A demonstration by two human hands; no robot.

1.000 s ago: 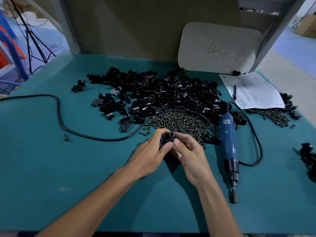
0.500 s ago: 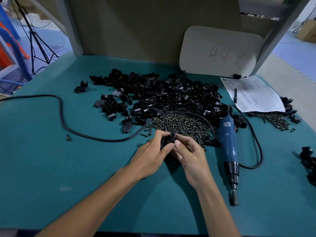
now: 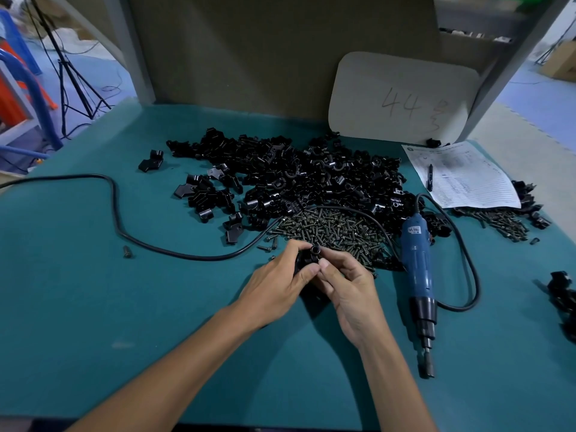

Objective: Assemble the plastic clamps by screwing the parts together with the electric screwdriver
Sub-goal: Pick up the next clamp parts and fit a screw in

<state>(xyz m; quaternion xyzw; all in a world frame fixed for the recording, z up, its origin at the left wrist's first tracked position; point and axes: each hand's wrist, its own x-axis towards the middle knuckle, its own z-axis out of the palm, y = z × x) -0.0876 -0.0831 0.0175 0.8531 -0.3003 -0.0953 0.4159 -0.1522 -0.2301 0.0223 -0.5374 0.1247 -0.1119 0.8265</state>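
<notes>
Both hands meet at the table's middle around one small black plastic clamp (image 3: 312,256). My left hand (image 3: 277,283) grips it from the left, thumb and fingers curled round it. My right hand (image 3: 346,285) pinches it from the right. Most of the clamp is hidden by fingers; a round hole shows on top. Just behind lies a heap of dark screws (image 3: 330,227), and beyond that a big pile of black clamp parts (image 3: 296,176). The blue electric screwdriver (image 3: 417,269) lies flat to the right of my right hand, bit pointing toward me.
The screwdriver's black cable (image 3: 118,213) loops across the left of the teal table (image 3: 93,307). A paper sheet with a pen (image 3: 461,176), more screws (image 3: 505,222) and black parts (image 3: 561,297) lie at the right. A beige board (image 3: 402,98) leans on the back wall.
The hands stay together on the clamp, fingers shifting only slightly. The view has drifted a little; nothing on the table moved.
</notes>
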